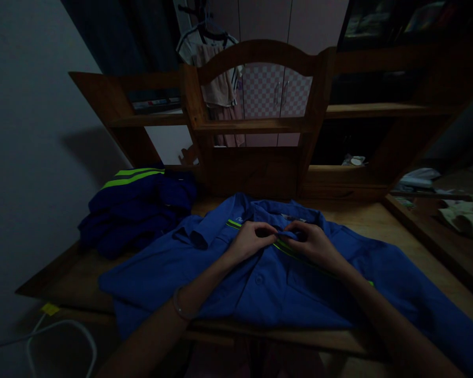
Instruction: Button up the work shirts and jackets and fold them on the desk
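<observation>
A blue work shirt (pixel 236 294) with yellow-green stripes lies spread over the wooden desk, its collar toward the back. Near the collar, my left hand (pixel 253 240) pinches the front placket between thumb and fingers. From the other side my right hand (pixel 313 244) grips a raised fold of the same placket, fingertips close to those of the left. Whatever small part sits between the fingertips is hidden. Lower on the front a round button (pixel 259 279) shows. One sleeve reaches to the right past my forearm.
Dark blue folded clothes (pixel 142 205) with bright stripes are heaped at the left. A wooden shelf unit (pixel 256 126) rises behind the desk (pixel 366 215). White cable (pixel 76 323) hangs at the lower left. Pale cloth (pixel 465 212) lies at the far right.
</observation>
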A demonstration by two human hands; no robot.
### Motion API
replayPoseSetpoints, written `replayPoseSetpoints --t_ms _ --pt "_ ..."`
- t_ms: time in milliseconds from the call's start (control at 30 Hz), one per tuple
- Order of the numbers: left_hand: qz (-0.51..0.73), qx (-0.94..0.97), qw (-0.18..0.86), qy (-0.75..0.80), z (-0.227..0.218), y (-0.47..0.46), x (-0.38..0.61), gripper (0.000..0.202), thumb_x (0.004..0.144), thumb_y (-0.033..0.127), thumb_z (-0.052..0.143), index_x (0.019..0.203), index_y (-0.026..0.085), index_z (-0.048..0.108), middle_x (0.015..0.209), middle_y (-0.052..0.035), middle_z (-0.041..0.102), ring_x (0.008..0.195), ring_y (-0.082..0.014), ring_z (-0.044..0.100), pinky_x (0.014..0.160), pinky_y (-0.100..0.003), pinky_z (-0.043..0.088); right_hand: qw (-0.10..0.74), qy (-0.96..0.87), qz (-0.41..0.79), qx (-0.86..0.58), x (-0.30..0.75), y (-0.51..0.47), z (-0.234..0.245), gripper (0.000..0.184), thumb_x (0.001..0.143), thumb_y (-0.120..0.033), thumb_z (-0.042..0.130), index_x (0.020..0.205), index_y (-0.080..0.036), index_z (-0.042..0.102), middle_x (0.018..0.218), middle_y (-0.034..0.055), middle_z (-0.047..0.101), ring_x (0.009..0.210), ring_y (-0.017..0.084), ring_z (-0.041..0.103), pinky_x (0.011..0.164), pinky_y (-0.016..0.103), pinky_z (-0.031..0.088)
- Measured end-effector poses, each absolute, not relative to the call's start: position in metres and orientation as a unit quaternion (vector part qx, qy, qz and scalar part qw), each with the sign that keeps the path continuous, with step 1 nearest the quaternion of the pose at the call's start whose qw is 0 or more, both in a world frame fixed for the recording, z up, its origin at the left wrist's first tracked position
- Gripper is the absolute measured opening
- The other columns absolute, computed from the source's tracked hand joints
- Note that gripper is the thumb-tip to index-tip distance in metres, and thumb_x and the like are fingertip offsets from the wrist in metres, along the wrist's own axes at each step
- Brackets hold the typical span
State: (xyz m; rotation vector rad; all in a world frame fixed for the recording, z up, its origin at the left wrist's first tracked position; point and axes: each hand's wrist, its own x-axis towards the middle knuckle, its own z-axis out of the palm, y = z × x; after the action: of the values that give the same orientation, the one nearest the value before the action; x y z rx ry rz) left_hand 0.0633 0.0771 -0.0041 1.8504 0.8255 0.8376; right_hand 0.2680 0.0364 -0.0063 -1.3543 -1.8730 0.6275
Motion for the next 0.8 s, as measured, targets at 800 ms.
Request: replayPoseSetpoints --t_ms 800 --pt "0.302 0.716 0.516 0.361 -0.0039 0.0813 0.0602 0.027 0.071 0.033 0.069 0.087 0.011 0.072 0.084 -0.0069 0.071 0.078 -0.0176 0.065 0.071 -0.024 0.048 0.336 -0.766 0.152 -0.526 0.2615 0.0278 -0.0027 0.016 0.082 -0.03 0.058 0.09 -0.018 0.064 0.082 0.0022 0.065 0.07 0.015 0.058 0.063 0.025 0.039"
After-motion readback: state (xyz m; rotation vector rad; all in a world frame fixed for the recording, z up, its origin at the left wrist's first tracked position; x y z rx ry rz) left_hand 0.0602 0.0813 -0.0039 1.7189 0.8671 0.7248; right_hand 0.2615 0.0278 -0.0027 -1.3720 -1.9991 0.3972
